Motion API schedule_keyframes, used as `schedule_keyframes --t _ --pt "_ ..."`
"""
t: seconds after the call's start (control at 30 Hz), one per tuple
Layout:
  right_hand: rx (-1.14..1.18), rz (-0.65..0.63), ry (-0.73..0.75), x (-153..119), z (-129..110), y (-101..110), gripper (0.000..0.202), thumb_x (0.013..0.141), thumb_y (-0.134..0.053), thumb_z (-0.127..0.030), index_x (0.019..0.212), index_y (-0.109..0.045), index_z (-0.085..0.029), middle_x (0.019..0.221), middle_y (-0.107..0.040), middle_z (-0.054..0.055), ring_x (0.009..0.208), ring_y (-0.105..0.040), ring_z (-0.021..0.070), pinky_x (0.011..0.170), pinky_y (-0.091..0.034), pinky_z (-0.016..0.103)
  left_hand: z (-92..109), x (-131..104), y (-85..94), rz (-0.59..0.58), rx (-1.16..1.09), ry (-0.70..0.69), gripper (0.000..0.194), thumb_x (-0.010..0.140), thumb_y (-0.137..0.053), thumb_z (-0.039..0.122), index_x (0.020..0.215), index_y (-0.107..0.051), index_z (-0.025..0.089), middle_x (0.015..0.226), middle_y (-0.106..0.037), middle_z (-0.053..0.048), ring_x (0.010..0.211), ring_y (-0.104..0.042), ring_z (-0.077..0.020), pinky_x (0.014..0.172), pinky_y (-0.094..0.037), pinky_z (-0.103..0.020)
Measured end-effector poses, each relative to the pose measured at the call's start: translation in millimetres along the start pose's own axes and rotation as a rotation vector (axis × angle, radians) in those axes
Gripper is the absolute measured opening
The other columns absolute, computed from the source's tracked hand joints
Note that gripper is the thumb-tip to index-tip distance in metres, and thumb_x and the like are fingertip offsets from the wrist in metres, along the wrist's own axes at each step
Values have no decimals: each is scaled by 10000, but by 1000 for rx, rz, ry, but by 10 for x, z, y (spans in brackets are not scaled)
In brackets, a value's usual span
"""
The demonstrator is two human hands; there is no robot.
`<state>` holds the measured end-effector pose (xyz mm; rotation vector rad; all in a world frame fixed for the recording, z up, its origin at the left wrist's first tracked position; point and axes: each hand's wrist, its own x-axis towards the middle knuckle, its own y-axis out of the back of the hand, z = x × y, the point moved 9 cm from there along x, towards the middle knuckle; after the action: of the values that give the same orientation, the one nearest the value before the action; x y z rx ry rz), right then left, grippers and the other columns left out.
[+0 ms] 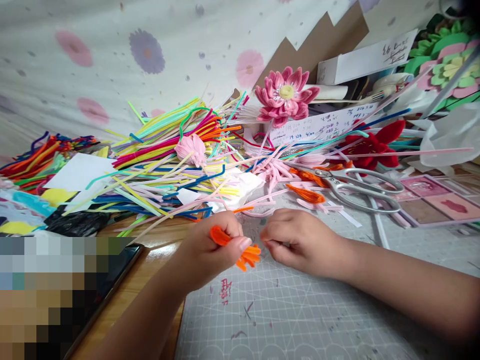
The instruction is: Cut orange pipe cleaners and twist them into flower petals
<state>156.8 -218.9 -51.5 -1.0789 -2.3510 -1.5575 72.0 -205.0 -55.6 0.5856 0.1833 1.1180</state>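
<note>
Above the near-left part of the grey cutting mat (300, 320), my left hand (219, 245) pinches a bundle of orange pipe cleaners (247, 256) between thumb and fingers, with a rounded end showing on one side and loose ends on the other. Just right of the bundle is my right hand (300, 242), fingers curled and tips pressed together. Whatever those fingertips hold, if anything, is too small to make out. Beyond the hands lie orange fuzzy petals (305, 194) and silver scissors (360, 187).
Heaps of coloured pipe cleaners (150, 185) spread across the back left. A pink fuzzy flower (287, 94) stands behind, with a red one (375, 145) to its right. A makeup palette (438, 202) lies at right. A dark-edged device (112, 295) sits at near left.
</note>
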Motion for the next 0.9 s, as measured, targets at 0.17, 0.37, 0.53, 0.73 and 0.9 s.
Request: schedule_keyframes --t 0.17,0.37,0.53,0.73,0.9 --pt "154 87 -11 -14 -31 108 133 743 -449 -87 807 -549 -147 726 -584 37 680 -521 128 638 -407 242 30 -15 60 42 -14 -4 196 717 -499 243 545 -411 209 480 -453 32 442 -406 -103 434 -315 -233" --pt "-194 197 45 -36 -155 121 212 773 -513 -355 799 -527 -145 738 -574 66 674 -498 173 606 -390 299 -162 -2 110 395 -177 200 250 729 -510 288 533 -383 199 354 -416 75 315 -366 -66 345 -287 -187" --pt "-435 179 3 20 -139 51 266 837 -433 -391 811 -557 -157 739 -586 50 659 -505 170 587 -350 293 -215 7 -14 480 -394 199 198 740 -518 265 572 -454 183 378 -420 78 349 -381 -56 371 -320 -173" --pt "-510 145 -50 49 -91 65 162 831 -422 -203 840 -578 -158 727 -598 32 647 -524 181 552 -317 303 -289 -15 -24 512 -458 215 185 753 -522 287 609 -484 178 400 -430 76 363 -382 -51 368 -308 -165" --pt "-368 69 -128 54 10 35 165 814 -403 -183 819 -566 -160 730 -586 38 667 -521 176 580 -355 291 -240 -2 2 520 -353 199 229 740 -528 286 558 -440 177 410 -454 63 361 -411 -59 382 -344 -180"
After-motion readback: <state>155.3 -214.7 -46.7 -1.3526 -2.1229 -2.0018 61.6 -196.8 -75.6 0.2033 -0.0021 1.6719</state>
